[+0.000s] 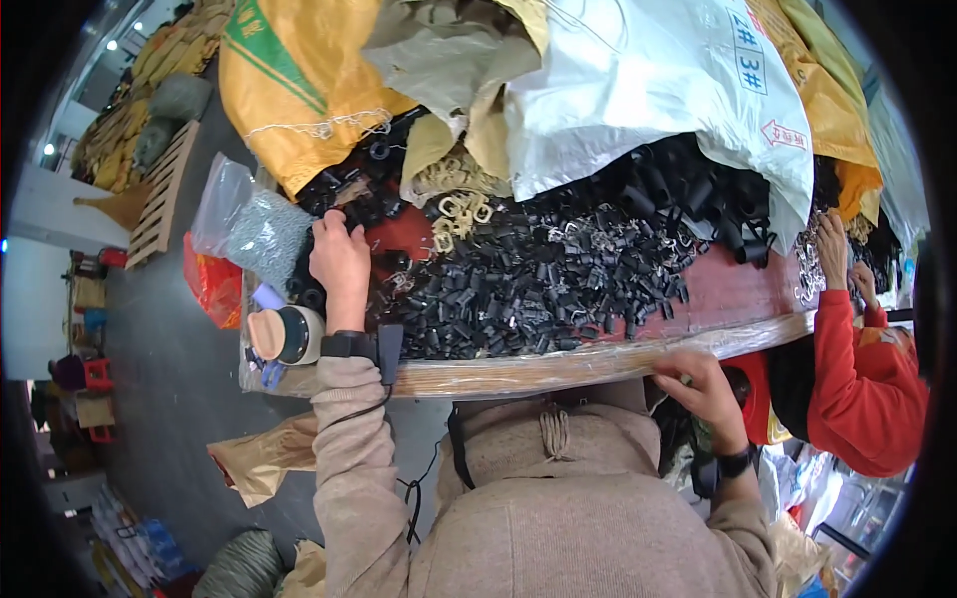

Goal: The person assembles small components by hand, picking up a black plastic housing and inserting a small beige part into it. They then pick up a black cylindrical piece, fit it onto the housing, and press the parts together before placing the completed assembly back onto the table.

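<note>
My left hand reaches to the far left of the table, beside a bag of small grey pellets. Its fingers bend down at dark parts; what lies under the fingertips is hidden. My right hand hangs at the table's near edge, right of my body. The fingers there are loosely curled, thumb apart from them, and nothing shows between them. A broad heap of small black plastic pieces spreads over the red tabletop. Larger black tube-like parts spill from a white woven sack.
Beige ring-shaped pieces lie below an opened sack, with a yellow sack on the left. A lidded jar stands at the left corner. Plastic film covers the table edge. At right, a person in a red sleeve handles parts.
</note>
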### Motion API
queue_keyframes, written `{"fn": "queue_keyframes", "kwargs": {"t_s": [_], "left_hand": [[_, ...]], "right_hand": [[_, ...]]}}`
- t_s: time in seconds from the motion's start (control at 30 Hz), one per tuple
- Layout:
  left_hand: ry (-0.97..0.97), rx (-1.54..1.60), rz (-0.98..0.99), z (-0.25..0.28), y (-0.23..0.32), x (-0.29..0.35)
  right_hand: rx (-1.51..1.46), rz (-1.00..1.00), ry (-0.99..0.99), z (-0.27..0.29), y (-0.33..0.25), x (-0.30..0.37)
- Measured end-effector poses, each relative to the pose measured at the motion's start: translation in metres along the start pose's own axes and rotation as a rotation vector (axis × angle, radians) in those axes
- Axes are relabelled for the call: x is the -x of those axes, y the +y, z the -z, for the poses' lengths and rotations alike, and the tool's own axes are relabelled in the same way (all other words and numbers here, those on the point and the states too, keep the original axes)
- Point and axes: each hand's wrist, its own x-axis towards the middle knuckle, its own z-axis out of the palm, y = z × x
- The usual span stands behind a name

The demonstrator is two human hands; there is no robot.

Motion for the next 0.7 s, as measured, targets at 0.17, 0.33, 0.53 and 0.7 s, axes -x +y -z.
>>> {"fn": "queue_keyframes", "kwargs": {"t_s": [0.17,0.33,0.53,0.7], "left_hand": [[-0.067,0.05,-0.06,-0.015,-0.009,-0.002],[0.047,0.334,-0.164,0.007,-0.01,0.009],[-0.128,0.792,-0.167,0.033,-0.004,0.029],[-0.551,1.83,0.377,0.039,0.03,0.07]], "right_hand": [[0.227,0.311,0.106,-0.035,-0.013,-0.072],[0.44,0.347,0.161,-0.055,0.0,-0.086],[0.495,0.294,0.149,-0.056,0.002,-0.083],[0.517,0.307,0.094,-0.055,0.001,-0.08]]}}
